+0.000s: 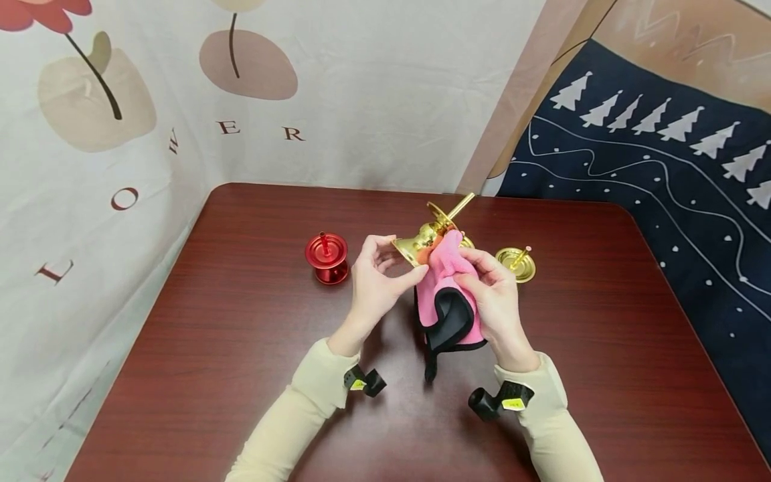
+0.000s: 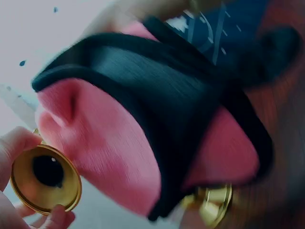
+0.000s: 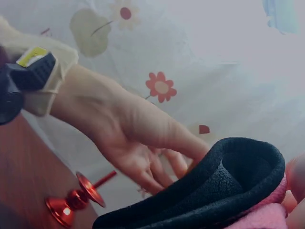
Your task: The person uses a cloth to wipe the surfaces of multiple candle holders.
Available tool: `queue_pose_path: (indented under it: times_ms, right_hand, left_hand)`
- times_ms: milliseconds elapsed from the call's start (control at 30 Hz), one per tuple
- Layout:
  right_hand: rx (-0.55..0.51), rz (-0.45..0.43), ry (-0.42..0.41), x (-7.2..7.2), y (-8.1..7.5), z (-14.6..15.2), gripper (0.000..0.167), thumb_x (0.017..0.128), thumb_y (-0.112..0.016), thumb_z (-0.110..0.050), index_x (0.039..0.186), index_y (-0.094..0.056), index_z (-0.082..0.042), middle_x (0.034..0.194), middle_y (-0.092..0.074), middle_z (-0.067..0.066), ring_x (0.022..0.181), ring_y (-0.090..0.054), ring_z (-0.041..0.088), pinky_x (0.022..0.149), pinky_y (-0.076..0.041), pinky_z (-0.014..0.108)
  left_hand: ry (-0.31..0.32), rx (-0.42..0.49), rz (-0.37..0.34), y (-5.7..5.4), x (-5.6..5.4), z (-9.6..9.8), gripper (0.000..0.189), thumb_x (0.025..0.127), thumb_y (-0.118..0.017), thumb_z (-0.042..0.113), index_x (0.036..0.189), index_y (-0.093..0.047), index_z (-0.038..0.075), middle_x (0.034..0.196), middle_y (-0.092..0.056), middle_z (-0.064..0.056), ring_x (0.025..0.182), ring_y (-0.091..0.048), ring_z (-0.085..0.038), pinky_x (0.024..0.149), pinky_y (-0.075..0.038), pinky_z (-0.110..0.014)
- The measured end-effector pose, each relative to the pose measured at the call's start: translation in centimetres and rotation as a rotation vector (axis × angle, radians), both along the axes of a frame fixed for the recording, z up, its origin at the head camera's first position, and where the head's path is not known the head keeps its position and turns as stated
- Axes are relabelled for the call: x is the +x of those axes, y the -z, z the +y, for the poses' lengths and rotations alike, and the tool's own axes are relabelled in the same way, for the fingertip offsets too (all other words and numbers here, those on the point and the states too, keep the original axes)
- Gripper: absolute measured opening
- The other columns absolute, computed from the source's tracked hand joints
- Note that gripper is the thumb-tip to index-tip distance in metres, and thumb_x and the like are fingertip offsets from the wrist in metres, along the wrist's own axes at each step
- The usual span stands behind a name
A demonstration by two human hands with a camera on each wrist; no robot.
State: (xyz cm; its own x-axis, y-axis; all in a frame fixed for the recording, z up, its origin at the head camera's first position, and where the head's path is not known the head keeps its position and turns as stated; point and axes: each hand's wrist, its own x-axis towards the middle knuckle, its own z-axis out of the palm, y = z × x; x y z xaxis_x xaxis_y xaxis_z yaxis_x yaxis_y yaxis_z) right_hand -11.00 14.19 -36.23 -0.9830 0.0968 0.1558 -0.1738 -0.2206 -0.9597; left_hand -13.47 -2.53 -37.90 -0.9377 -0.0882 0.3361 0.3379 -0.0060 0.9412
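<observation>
A gold candle holder (image 1: 426, 235) with a long spike is tilted above the far part of the table. My left hand (image 1: 381, 271) grips it by the flared base; the left wrist view looks into the hollow underside of that base (image 2: 25, 179). A pink cloth with black edging (image 1: 442, 271) hangs from my right hand (image 1: 498, 291), which pinches it against the holder's stem. Folds of the cloth (image 2: 109, 138) hide part of the holder and several right fingers. In the right wrist view, the cloth's black side (image 3: 200, 200) covers the left fingertips.
To the left, a red candle holder (image 1: 328, 258) stands upright on the dark red-brown table (image 1: 253, 348). A smaller gold candle holder (image 1: 518, 264) is just beyond the right hand. Behind the table hangs a pale printed curtain (image 1: 385, 100); a navy tree-patterned cloth (image 1: 650, 181) is at right.
</observation>
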Motion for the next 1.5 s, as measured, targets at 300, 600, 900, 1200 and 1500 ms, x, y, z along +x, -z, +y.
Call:
queue_pose_path:
  times_ms: [300, 600, 900, 1200, 1500]
  right_hand:
    - [0.148, 0.178, 0.080, 1.0, -0.9, -0.1, 0.032, 0.076, -0.058, 0.019, 0.102, -0.069, 0.003, 0.093, -0.068, -0.004, 0.086, -0.059, 0.013, 0.074, -0.049, 0.019]
    - [0.453, 0.379, 0.112, 1.3, -1.9, -0.7, 0.033, 0.076, -0.056, 0.018, 0.104, -0.069, 0.004, 0.100, -0.067, 0.010, 0.096, -0.058, 0.014, 0.078, -0.046, 0.017]
    - [0.615, 0.416, 0.096, 1.6, -1.8, -0.7, 0.038, 0.072, -0.056, 0.021, 0.101, -0.071, 0.001, 0.097, -0.066, 0.015, 0.093, -0.057, 0.014, 0.072, -0.044, 0.011]
    - [0.587, 0.400, 0.093, 1.2, -0.6, -0.5, 0.035, 0.071, -0.056, 0.022, 0.095, -0.071, 0.003, 0.096, -0.066, 0.017, 0.092, -0.056, 0.010, 0.071, -0.044, 0.011]
    - [0.350, 0.196, 0.011, 0.3, 2.0, -0.3, 0.027, 0.075, -0.054, 0.021, 0.097, -0.066, 0.012, 0.093, -0.067, 0.010, 0.088, -0.059, 0.008, 0.070, -0.048, 0.016]
  left_hand:
    - [-0.166, -0.563, 0.618, 0.9, -0.3, -0.5, 0.054, 0.060, -0.083, 0.003, 0.105, -0.052, -0.003, 0.111, -0.054, -0.022, 0.102, -0.052, -0.035, 0.088, -0.047, -0.039]
    - [-0.189, -0.865, 0.987, 1.0, -0.3, -0.7, 0.048, 0.063, -0.076, 0.001, 0.106, -0.055, -0.001, 0.111, -0.057, -0.022, 0.098, -0.056, -0.037, 0.092, -0.046, -0.038]
    - [-0.189, -0.819, 1.000, 1.4, -0.5, -0.9, 0.055, 0.060, -0.078, 0.002, 0.109, -0.053, -0.001, 0.111, -0.056, -0.022, 0.096, -0.056, -0.037, 0.090, -0.047, -0.040]
    - [-0.187, -0.610, 0.865, 1.2, -0.6, -0.8, 0.056, 0.060, -0.080, 0.003, 0.108, -0.053, -0.003, 0.110, -0.055, -0.023, 0.093, -0.053, -0.037, 0.084, -0.047, -0.042]
    - [-0.105, -0.269, 0.393, 0.6, 0.3, -0.5, 0.059, 0.060, -0.085, 0.010, 0.109, -0.053, -0.003, 0.105, -0.060, -0.015, 0.090, -0.059, -0.024, 0.075, -0.051, -0.034]
